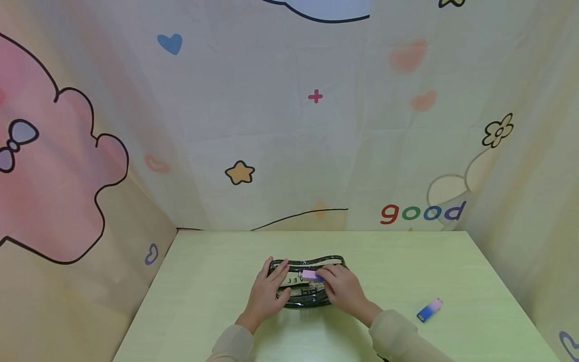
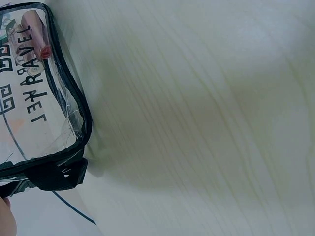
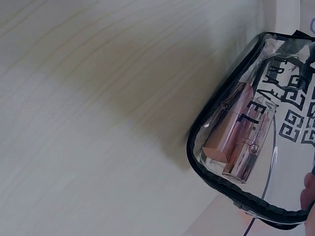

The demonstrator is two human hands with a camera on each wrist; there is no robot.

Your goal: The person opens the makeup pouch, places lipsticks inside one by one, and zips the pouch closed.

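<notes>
A clear pouch with black trim [image 1: 307,303] and black lettering lies on the table in the head view. My left hand [image 1: 266,292] rests on its left end, fingers spread and fairly straight, thumb near the front rim. Over the pouch my right hand [image 1: 345,290] pinches a small pink-and-blue tube [image 1: 309,275] by its blue end. Through the clear side, the right wrist view shows rose-gold lipstick tubes [image 3: 228,129] inside. The left wrist view has the pouch [image 2: 84,115] at its left edge, with a pinkish tube [image 2: 33,30] within.
A second pink-and-blue tube [image 1: 429,309] lies on the light wood-grain table [image 1: 199,281], to the right of my right forearm. Behind the table hangs a pale printed curtain [image 1: 280,125], which also lines both sides.
</notes>
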